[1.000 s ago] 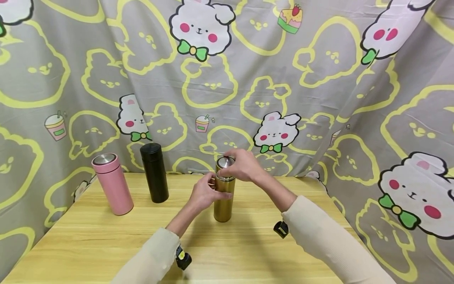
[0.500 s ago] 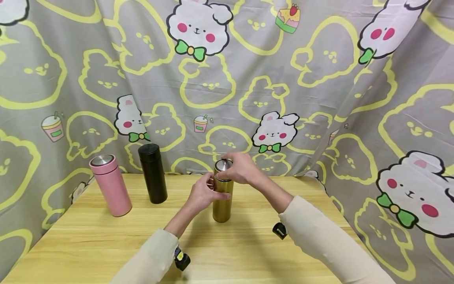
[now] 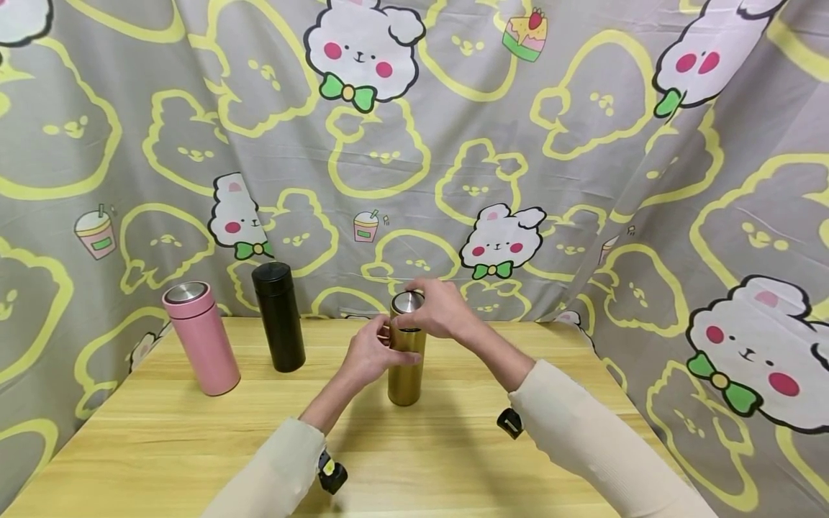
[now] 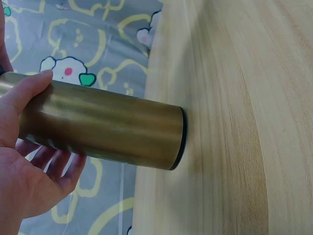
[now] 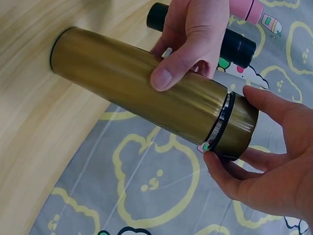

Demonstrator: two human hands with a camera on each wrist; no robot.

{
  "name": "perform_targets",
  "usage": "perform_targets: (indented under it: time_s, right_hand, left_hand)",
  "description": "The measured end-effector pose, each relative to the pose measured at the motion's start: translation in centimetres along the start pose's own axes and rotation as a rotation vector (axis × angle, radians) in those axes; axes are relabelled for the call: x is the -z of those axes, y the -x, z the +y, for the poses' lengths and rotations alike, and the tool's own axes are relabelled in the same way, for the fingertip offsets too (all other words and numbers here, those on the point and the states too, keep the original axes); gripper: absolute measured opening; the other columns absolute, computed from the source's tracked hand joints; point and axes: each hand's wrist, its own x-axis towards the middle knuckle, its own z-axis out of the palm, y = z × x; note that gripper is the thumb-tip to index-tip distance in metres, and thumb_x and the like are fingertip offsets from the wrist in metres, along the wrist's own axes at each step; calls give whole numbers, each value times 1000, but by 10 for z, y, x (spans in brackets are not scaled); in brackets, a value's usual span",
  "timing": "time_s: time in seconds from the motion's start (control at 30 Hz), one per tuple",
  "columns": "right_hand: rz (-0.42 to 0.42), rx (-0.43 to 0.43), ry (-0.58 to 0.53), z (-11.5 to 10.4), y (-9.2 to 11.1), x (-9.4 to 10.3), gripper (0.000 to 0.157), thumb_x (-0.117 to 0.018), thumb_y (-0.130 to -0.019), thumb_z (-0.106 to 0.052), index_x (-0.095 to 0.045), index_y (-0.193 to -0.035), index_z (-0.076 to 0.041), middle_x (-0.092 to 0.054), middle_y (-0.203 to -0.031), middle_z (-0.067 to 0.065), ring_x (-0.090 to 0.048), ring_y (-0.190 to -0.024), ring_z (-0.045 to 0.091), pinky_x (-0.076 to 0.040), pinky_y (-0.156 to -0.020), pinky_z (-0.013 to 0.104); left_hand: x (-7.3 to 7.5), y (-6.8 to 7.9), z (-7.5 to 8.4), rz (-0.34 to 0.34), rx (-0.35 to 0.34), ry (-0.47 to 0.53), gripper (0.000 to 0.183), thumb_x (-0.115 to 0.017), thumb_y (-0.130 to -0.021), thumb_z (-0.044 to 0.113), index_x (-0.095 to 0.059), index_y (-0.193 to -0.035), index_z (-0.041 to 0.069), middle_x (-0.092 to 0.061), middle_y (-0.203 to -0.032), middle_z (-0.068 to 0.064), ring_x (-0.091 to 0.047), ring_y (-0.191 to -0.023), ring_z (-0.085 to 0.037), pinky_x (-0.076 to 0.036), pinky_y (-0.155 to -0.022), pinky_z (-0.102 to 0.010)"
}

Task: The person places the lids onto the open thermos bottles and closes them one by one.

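A gold thermos flask (image 3: 404,374) stands upright on the wooden table. My left hand (image 3: 372,354) grips its upper body from the left, with the thumb across the front and the fingers behind. From above and the right, my right hand (image 3: 442,309) holds the lid (image 5: 240,126), which has a brushed steel top. The right wrist view shows the fingertips around the lid's edge and a narrow gap with a shiny silver band (image 5: 220,120) between lid and body. In the left wrist view, the flask's dark-rimmed base (image 4: 182,139) meets the table.
Left of the gold flask stand a black thermos (image 3: 280,316) and a pink thermos (image 3: 204,338) with a steel-topped lid, both upright. A grey curtain (image 3: 388,158) with cartoon prints hangs behind and beside the table (image 3: 194,453).
The head view has shifted very slightly. My right hand has turned a little on the lid; my left hand keeps its grip, and the flask stays in place.
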Motion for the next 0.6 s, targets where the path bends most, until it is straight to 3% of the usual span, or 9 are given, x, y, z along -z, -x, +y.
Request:
perform_targets:
  time_s: [0.23,0.6]
  right_hand:
    - [25,3,-21,0,-1,1,64,-86,-78,-39,-65,-130,-8,-71,-107,7,-63,-97,25,-54,-78,35]
    - [-45,44,-67,7,-5,6,64,-85,-76,-34,-66,-133,-14,-70,-126,11,-64,-110,27,-54,-85,35]
  left_hand:
    - [2,1,2,-6,-7,4,59,-97,-64,37,-58,-105,18,-68,-109,0,-66,-104,-22,-57,-87,-42]
    - [2,0,0,-2,-11,-10,59,-97,-63,37,-58,-102,18,-66,-103,-1,-65,-100,-20,-57,-83,-40]
